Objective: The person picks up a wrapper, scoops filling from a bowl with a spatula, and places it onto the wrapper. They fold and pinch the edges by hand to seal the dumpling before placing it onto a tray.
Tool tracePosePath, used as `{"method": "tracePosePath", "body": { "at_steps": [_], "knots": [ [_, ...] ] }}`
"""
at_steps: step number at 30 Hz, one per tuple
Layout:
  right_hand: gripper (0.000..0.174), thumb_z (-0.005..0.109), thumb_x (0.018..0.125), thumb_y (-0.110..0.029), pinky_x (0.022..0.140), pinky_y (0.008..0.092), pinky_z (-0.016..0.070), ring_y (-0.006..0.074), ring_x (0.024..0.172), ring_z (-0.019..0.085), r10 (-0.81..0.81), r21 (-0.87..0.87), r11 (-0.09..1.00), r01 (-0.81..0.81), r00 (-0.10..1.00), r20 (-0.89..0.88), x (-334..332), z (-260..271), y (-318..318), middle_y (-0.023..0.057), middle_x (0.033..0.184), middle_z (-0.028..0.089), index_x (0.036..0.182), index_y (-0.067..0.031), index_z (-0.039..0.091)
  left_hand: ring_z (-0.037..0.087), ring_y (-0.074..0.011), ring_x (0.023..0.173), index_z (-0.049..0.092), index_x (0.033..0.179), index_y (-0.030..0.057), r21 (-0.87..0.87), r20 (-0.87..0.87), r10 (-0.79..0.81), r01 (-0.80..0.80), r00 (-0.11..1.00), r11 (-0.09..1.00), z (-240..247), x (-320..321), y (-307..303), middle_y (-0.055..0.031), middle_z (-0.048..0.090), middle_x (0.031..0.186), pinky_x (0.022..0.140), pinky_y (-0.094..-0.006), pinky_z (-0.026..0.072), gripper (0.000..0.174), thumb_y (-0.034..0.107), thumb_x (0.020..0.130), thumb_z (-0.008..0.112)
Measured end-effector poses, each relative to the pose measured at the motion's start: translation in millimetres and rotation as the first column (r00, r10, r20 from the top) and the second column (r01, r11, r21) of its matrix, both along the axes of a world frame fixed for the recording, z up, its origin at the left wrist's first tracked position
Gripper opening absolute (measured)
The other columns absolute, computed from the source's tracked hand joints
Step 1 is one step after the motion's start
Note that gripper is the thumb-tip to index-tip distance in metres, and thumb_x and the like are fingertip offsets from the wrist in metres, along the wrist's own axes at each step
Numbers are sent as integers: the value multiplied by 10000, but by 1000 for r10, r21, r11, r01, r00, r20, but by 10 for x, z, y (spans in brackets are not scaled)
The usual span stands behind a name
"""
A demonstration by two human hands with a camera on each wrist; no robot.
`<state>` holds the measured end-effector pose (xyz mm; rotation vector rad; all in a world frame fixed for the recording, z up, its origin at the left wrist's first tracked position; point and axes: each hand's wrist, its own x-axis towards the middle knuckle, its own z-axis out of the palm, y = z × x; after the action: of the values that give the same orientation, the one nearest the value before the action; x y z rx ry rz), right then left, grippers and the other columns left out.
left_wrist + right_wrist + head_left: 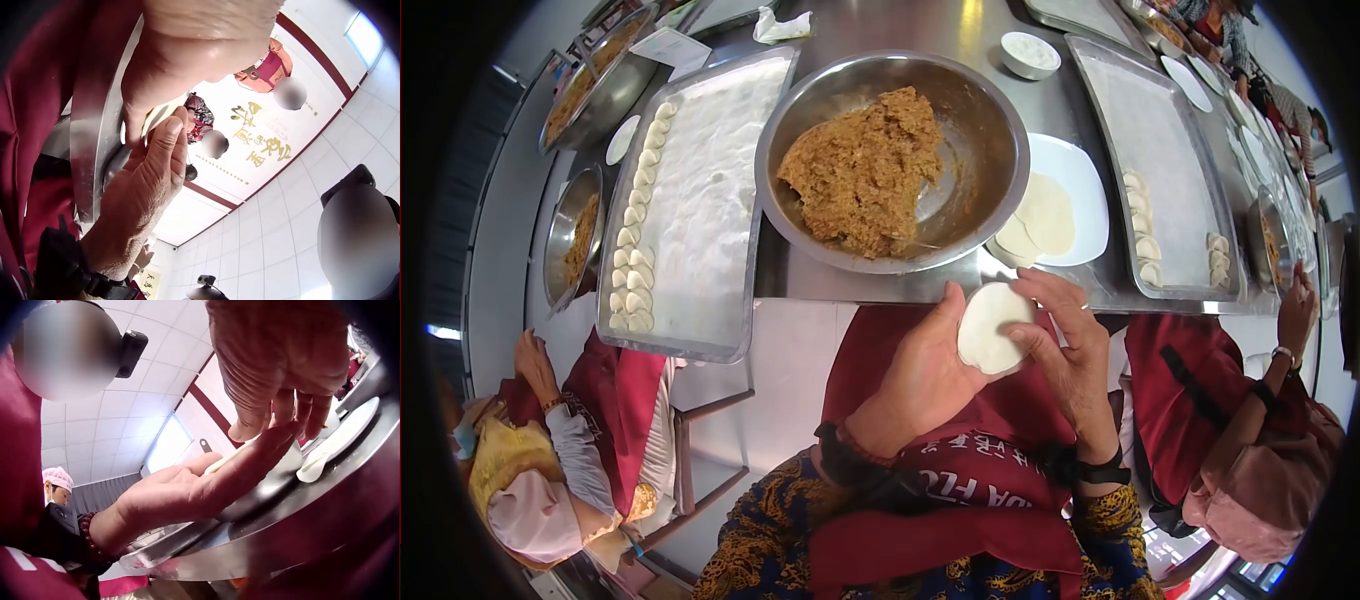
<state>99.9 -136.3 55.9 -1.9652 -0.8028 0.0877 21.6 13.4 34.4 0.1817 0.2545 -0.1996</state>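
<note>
A round white dumpling wrapper (988, 340) lies over the palm side of my left hand (915, 375), whose fingers run straight beneath it. My right hand (1080, 365) pinches the wrapper's right edge, thumb on its face. In the right wrist view the left hand (169, 497) is palm up, with the right hand (281, 356) coming down over it. Past my hands stands a large steel bowl (772, 215) holding brown minced filling (865, 165). Several more wrappers (1050, 215) rest on a white square plate (1092, 195), just beyond my right fingers.
Left of the bowl, a floured metal tray (710, 215) bears rows of folded dumplings (640, 200). Another tray (1165, 160) with several dumplings is at the right. A small bowl of white powder (1030, 57) stands farther back. People in red aprons sit on both sides.
</note>
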Motion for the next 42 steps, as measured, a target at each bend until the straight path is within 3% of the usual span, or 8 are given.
{"method": "tracePosePath", "body": {
  "at_steps": [6,12,19,21,30,37,39,42],
  "knots": [
    [260,740,816,-92,927,351,485,263,1128,602,1,60,998,15,963,-268,6,31,77,118,1158,675,1069,-44,705,436,-268,1335,323,1444,29,51,-11,-60,60,998,997,82,-54,41,-133,451,1426,1121,-504,347,621,494,1050,204],
    [183,728,807,-43,912,338,493,261,1092,627,40,65,997,-35,997,-65,1,-42,90,112,1129,691,990,-49,736,416,-288,1358,315,1446,1,74,-33,-67,69,997,995,88,-101,65,-146,439,1441,1139,-515,326,675,519,1042,160],
    [265,729,799,-52,941,359,484,283,1124,617,11,108,994,2,993,-121,-40,-3,136,110,1157,686,1063,-70,722,416,-284,1358,316,1450,21,87,-31,-53,55,998,995,72,-100,52,-134,444,1434,1140,-503,328,665,521,1042,157],
    [304,727,798,-68,976,379,463,296,1173,587,156,24,987,-156,988,-2,18,-3,127,107,1201,669,1101,-86,711,416,-281,1358,308,1454,27,89,-24,-51,53,998,995,92,-104,49,-131,436,1439,1137,-504,332,661,521,1042,160],
    [179,719,795,-56,984,379,458,285,1176,578,280,76,960,-269,936,-216,116,29,62,102,1242,649,972,-75,701,443,-275,1336,274,1470,33,124,-2,-119,119,993,985,19,-127,50,-132,416,1449,1095,-510,385,675,542,1035,186],
    [115,707,800,-8,928,348,491,256,1164,593,297,97,953,-287,947,-122,89,71,-46,126,1161,678,908,-40,682,487,-260,1283,349,1430,31,79,-54,-31,35,998,996,25,-111,59,-127,490,1380,1047,-496,419,612,495,1053,215],
    [83,692,816,23,893,333,514,235,1112,625,227,298,950,-95,866,-446,33,104,-129,135,1060,699,884,-19,675,472,-273,1301,358,1422,16,54,-46,-19,22,999,998,14,-120,102,-143,478,1399,1063,-508,401,622,495,1053,210],
    [74,675,849,39,866,310,527,191,1003,661,156,325,945,17,853,-498,116,128,-241,108,954,707,909,2,654,454,-307,1323,369,1411,-6,19,-61,10,-8,998,1000,16,-125,144,-175,470,1411,1085,-527,376,636,495,1053,208]
  ]
}}
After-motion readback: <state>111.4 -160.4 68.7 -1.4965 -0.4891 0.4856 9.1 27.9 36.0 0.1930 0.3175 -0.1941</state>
